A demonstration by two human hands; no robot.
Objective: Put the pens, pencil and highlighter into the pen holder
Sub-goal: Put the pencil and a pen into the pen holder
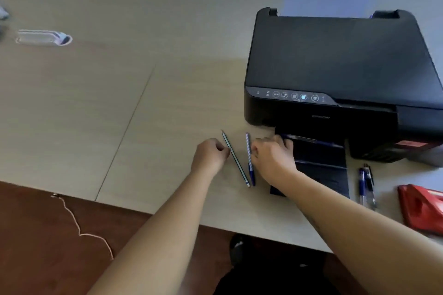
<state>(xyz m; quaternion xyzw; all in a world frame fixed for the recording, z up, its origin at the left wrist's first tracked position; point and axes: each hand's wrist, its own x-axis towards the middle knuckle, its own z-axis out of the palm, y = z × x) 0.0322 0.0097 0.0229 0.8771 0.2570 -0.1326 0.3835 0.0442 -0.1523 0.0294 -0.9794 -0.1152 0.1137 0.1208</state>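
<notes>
A grey-green pencil (236, 159) lies slanted on the pale table. My left hand (211, 154) rests at its left side, fingertips pinched against its shaft. A blue-and-white striped pen (249, 158) lies just right of the pencil, touching the thumb side of my right hand (273, 154). That hand's fingers curl over the left end of a dark blue pen (314, 140) lying across the printer's output tray (321, 175). Two more blue pens (365, 185) lie side by side to the right of the tray. No pen holder or highlighter is clearly in view.
A black printer (335, 67) fills the right side of the table. A red plastic object (422, 208) sits at the right edge near the table's front. A blurred clear item (43, 37) lies far left. The table's front edge (167, 213) runs diagonally above a brown floor.
</notes>
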